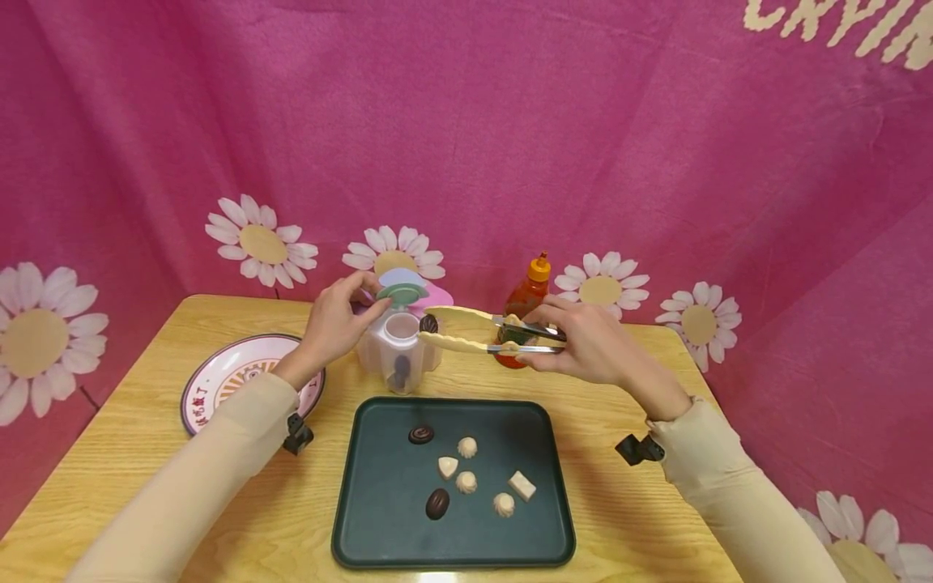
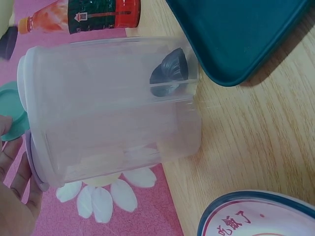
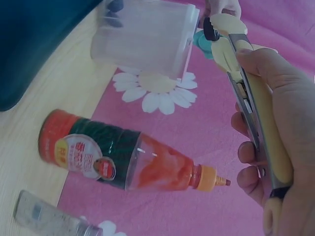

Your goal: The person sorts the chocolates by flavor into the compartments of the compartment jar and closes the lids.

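Observation:
My right hand (image 1: 586, 336) grips a pair of tongs (image 1: 466, 340) with cream tips and metal arms. Between the tips sits a dark shell-like chocolate (image 1: 428, 324), beside the mouth of a translucent container (image 1: 402, 348) with compartments. A green lid (image 1: 403, 295) is raised there, and my left hand (image 1: 335, 320) pinches it at the edge. In the left wrist view, fingers (image 2: 20, 179) of that hand lie against a purple lid (image 2: 35, 164). Dark chocolates (image 2: 172, 69) show through the container's wall, low down. On a dark green tray (image 1: 379, 534) lie dark and white chocolates (image 1: 437, 504).
Behind the tongs stands a red sauce bottle (image 3: 103, 152) with an orange cap. A clear bottle (image 3: 47, 216) appears beside it in the right wrist view. At the left, a rimmed plate (image 1: 193, 405) rests on the wooden table (image 1: 291, 518). A pink cloth (image 1: 466, 146) hangs behind.

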`<state>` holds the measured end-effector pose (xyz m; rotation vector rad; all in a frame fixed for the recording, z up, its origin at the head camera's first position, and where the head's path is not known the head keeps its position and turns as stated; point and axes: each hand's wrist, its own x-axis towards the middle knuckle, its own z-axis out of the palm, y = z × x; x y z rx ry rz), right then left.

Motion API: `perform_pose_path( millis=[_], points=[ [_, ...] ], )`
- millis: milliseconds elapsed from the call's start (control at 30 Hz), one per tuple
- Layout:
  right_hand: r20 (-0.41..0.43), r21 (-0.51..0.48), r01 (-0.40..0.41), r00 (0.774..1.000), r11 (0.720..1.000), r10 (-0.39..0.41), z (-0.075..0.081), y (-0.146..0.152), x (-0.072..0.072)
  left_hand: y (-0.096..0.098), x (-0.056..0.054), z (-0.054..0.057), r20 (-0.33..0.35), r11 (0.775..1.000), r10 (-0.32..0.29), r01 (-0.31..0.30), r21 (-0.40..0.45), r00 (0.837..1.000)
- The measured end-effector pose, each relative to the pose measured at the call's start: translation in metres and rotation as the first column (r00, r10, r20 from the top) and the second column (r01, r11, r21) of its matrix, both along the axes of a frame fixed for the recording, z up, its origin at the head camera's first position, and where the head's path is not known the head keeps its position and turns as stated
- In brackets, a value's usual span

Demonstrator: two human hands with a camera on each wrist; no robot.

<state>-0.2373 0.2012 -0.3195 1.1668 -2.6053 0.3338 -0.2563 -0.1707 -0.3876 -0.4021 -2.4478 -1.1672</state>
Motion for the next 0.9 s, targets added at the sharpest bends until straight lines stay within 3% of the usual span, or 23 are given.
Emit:
perform_pose_path(
  millis=[267, 467, 667, 900],
  points=[
    [-0.007, -0.017, -0.040, 0.999, 0.999, 0.039, -0.003, -0.023, -0.015, -0.001, 0.000, -0.001, 0.014, 1.000, -0.001, 0.001, 0.003, 1.000],
    [-0.006, 0.005, -0.022, 1.000, 1.000, 0.022, -0.006, -0.033, -0.022, 0.000, 0.000, 0.000, 0.013, 1.000, 0.000, 0.000, 0.007, 1.000],
    [0.063, 0.020, 0.001, 0.998, 1.000, -0.002, -0.009, -0.036, -0.024, -0.001, -0.001, -0.001, 0.008, 1.000, -0.005, 0.005, 0.011, 1.000],
    [0.081, 0.018, 0.026, 0.996, 1.000, -0.027, -0.007, -0.029, -0.020, -0.002, -0.002, -0.002, 0.009, 1.000, -0.013, 0.012, 0.016, 1.000]
  ],
)
